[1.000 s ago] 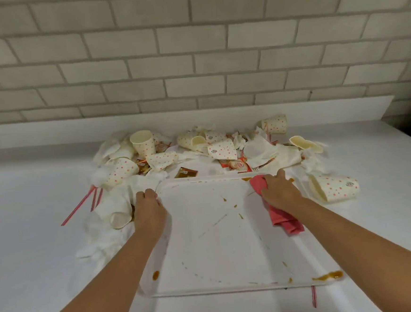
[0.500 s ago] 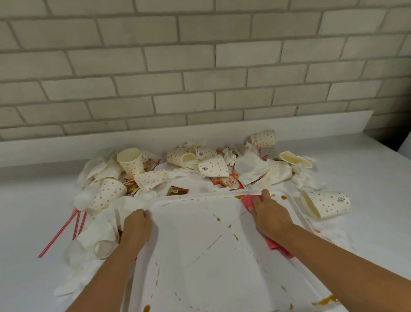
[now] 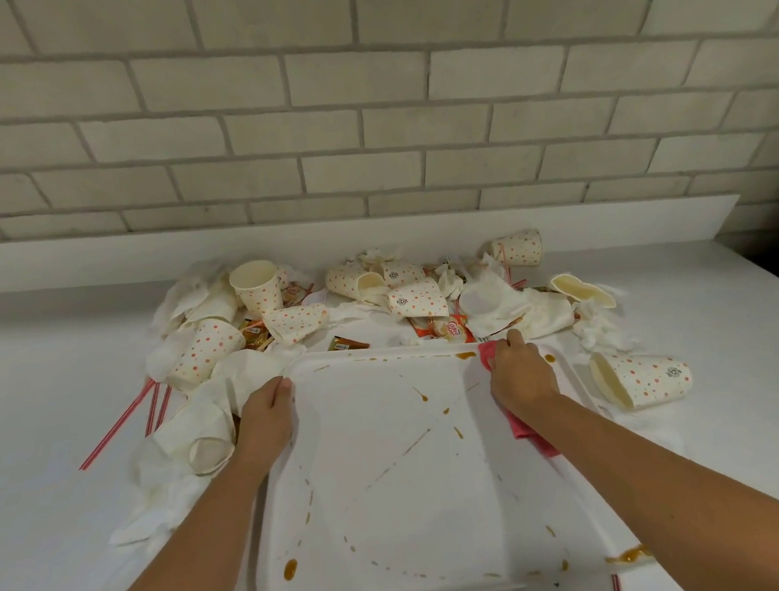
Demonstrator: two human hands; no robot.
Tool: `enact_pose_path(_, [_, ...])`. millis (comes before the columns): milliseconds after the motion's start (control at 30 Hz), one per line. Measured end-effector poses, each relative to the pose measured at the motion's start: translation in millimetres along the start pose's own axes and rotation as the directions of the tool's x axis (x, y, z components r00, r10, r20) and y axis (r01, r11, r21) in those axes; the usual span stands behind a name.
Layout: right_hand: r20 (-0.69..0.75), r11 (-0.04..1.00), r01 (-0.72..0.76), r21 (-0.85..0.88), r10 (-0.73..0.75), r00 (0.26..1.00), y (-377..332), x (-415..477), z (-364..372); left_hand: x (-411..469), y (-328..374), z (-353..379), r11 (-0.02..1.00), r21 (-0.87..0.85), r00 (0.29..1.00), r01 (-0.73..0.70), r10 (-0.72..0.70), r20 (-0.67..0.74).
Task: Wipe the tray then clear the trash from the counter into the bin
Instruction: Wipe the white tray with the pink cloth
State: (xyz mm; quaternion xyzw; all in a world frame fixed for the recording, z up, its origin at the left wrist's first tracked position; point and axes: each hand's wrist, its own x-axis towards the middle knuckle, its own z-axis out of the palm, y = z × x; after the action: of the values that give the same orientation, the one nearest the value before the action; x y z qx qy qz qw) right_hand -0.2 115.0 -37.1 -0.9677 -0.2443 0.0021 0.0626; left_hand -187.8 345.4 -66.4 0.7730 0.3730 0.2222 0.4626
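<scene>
Gripping tray (image 3: 396, 518) rim with left hand (image 3: 266, 412), clutching pink cloth (image 3: 526, 433) in right hand (image 3: 522, 375). Barely wiped: brown drips (image 3: 290, 569) everywhere. Paper cups (image 3: 641, 380), napkins (image 3: 519, 308) yet to bin.

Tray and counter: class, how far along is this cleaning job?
Done: nothing finished. In hand: left hand grips the tray, right hand holds a red cloth at its far corner; brown streaks cross it. Left: cups, napkins and straws litter the counter; no bin shows.

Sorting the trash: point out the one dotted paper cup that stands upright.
The dotted cup far back on the left, mouth facing up; the other cups lie on their sides or are crushed.
</scene>
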Motion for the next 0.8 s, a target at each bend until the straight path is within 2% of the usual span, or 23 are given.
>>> enact_pose_path(200, [0.018,0.981,0.19,0.045,-0.191,0.981,-36.1,2.7,12.5,0.8,-1.1,1.9,0.995,-0.087,0.998,0.057,-0.057,-0.007])
enact_pose_path(300, [0.022,0.924,0.369,0.106,-0.373,0.928,-46.3,1.1,17.1,-0.4,1.1,0.1,0.989,-0.118,0.996,0.091,-0.093,-0.008])
enact_pose_path(400, [0.071,0.855,0.483,0.186,-0.502,0.862,-35.7,-4.4,6.3,-2.7,5.8,-2.4,0.984,-0.169,0.998,0.054,-0.056,-0.011])
enact_pose_path(467, [0.085,0.856,0.485,0.182,-0.505,0.859,-20.5,-4.9,-0.8,-1.4,5.6,-1.9,0.984,-0.174,0.999,0.033,-0.035,-0.004])
enact_pose_path(567, [0.032,0.915,0.381,0.131,-0.388,0.921,-9.6,-0.4,-0.2,1.5,-0.2,-1.4,0.989,-0.145,1.0,0.006,-0.006,0.002])
enact_pose_path(667, [0.003,0.946,0.3,0.125,-0.303,0.953,-29.7,2.0,5.8,2.0,-3.7,-1.7,0.991,-0.13,0.999,-0.035,0.035,0.003])
enact_pose_path(800, [0.003,0.939,0.327,0.106,-0.329,0.944,-72.2,4.1,9.8,1.3,-4.4,-2.0,0.991,-0.122,0.998,-0.063,0.062,-0.008])
